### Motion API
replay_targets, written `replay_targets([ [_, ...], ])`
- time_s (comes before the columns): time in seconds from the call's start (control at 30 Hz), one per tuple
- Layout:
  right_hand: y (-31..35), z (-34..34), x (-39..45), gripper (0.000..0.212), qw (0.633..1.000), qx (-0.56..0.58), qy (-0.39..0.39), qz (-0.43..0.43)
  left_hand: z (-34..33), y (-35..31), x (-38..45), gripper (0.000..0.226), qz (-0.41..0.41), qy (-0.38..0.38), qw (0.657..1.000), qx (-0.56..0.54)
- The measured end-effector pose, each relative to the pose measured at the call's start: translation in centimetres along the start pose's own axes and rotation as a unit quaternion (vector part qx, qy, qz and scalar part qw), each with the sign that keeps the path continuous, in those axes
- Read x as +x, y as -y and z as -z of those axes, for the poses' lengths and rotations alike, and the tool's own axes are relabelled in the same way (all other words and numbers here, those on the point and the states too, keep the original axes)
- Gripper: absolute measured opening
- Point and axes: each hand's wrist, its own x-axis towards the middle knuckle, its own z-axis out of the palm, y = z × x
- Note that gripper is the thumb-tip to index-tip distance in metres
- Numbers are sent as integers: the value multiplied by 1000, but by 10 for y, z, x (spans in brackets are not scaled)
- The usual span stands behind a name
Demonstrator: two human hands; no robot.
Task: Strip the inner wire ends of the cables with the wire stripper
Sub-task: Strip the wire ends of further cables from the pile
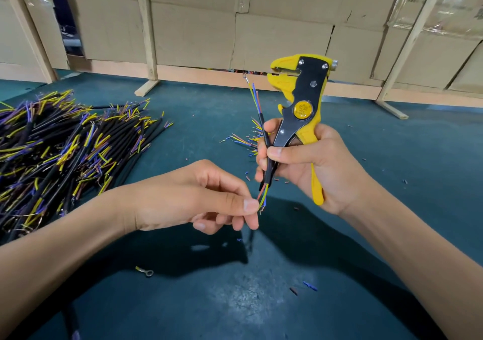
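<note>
My right hand (311, 164) grips the yellow and black wire stripper (303, 96), jaws pointing up and to the left. The same hand's fingers also hold a short black cable (265, 141) upright against the handles. Coloured inner wires fan out from the cable's top end, one tipped with a ring terminal (244, 76). My left hand (209, 196) pinches the inner wire ends (262, 203) at the cable's lower end between thumb and forefinger.
A big pile of black cables (65, 146) with yellow, blue and brown ends lies at the left on the teal table (392, 156). A smaller heap (248, 138) sits behind my right hand. Insulation scraps and a loose ring terminal (146, 271) dot the surface. Cardboard panels stand behind.
</note>
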Motion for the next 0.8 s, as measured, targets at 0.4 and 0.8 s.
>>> replay_targets([
  [0.4, 1, 8, 3, 32, 1000, 7, -8, 16, -3, 6, 2, 25, -40, -39, 998, -20],
  [0.8, -3, 9, 5, 29, 997, -23, -47, 49, -10, 3, -2, 22, -203, -183, 899, 342],
])
